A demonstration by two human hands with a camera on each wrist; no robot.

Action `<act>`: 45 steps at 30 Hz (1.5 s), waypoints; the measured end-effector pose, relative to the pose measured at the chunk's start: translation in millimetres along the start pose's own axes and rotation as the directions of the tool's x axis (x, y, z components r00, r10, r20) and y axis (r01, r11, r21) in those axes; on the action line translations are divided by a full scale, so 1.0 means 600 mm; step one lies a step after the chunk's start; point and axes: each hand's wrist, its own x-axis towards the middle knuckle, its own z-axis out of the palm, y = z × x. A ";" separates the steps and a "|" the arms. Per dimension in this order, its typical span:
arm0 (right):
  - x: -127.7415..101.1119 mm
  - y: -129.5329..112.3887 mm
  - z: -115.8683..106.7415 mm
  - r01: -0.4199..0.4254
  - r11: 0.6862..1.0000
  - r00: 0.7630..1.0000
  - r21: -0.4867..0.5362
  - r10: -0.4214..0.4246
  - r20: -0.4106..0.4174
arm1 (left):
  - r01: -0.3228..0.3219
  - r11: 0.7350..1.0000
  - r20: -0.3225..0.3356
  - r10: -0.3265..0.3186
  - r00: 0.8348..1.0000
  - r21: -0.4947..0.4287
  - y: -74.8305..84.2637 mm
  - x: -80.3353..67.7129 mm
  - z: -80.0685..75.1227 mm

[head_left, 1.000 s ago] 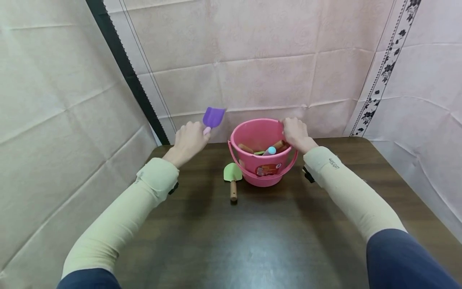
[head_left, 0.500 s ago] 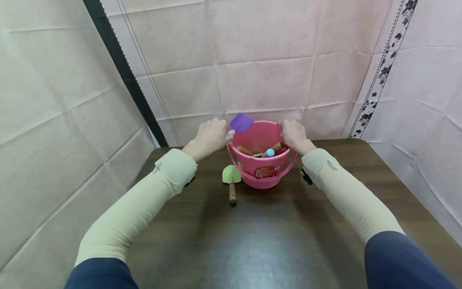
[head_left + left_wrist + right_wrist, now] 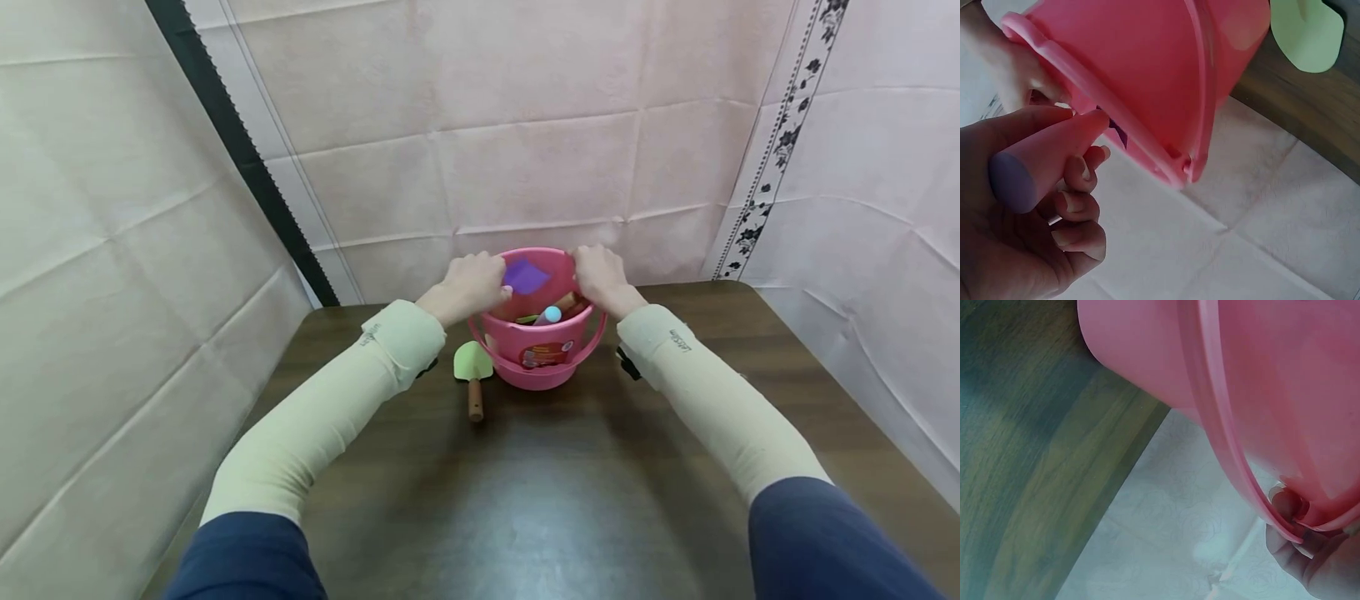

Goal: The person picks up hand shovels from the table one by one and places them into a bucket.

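My left hand [image 3: 474, 283] grips the pink handle of a toy shovel with a purple blade [image 3: 525, 276]; the handle [image 3: 1054, 156] lies between thumb and curled fingers in the left wrist view. The blade is over the mouth of a pink bucket [image 3: 517, 337], partly inside the rim. My right hand [image 3: 600, 273] grips the bucket's rim at the right, fingers curled near the bail's joint in the right wrist view. Inside the bucket are wooden handles [image 3: 564, 302] and a blue-ended handle [image 3: 552, 315]; their lower parts are hidden.
A small trowel with a green blade [image 3: 472, 362] and wooden handle lies on the dark wooden table [image 3: 525, 492], just left of the bucket. The bucket's bail hangs down in front. A pale cloth wall [image 3: 540, 167] rises behind the table's far edge.
The left hand has moved right with the purple shovel, from beside the bucket to its mouth. The right hand stays on the rim, and the green trowel has not moved on the table.
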 end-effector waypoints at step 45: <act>0.000 0.000 0.002 -0.001 1.000 1.000 -0.002 0.001 -0.022 | 0.045 0.998 0.288 -0.027 0.957 -0.055 0.043 0.057 0.037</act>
